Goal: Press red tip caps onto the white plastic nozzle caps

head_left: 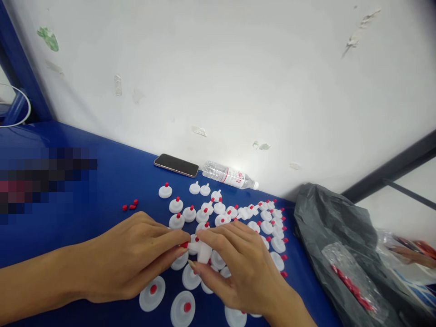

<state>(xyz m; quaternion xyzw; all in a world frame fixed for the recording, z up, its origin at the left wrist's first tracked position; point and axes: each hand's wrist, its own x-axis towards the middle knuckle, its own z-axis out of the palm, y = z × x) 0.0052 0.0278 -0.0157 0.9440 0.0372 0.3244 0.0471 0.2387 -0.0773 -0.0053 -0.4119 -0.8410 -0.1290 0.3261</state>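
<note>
Between thumb and fingers my right hand (241, 265) grips a white plastic nozzle cap (203, 252), tilted so its spout points left. My left hand (136, 256) pinches a small red tip (184, 245) at the end of that spout; whether it is fully seated I cannot tell. Beneath and around both hands lie several more white nozzle caps (183, 309), most with red tips on their spouts. A few near the back, such as one bare cap (194, 188), show no red tip. Three loose red tips (132, 207) lie left of the group.
A smartphone (176, 165) and a clear plastic bottle (229, 175) lie along the white wall (218, 81). At the right edge of the blue table (112, 181) is a dark plastic bag (316, 227), with a clear bag of red tips (354, 286) on it.
</note>
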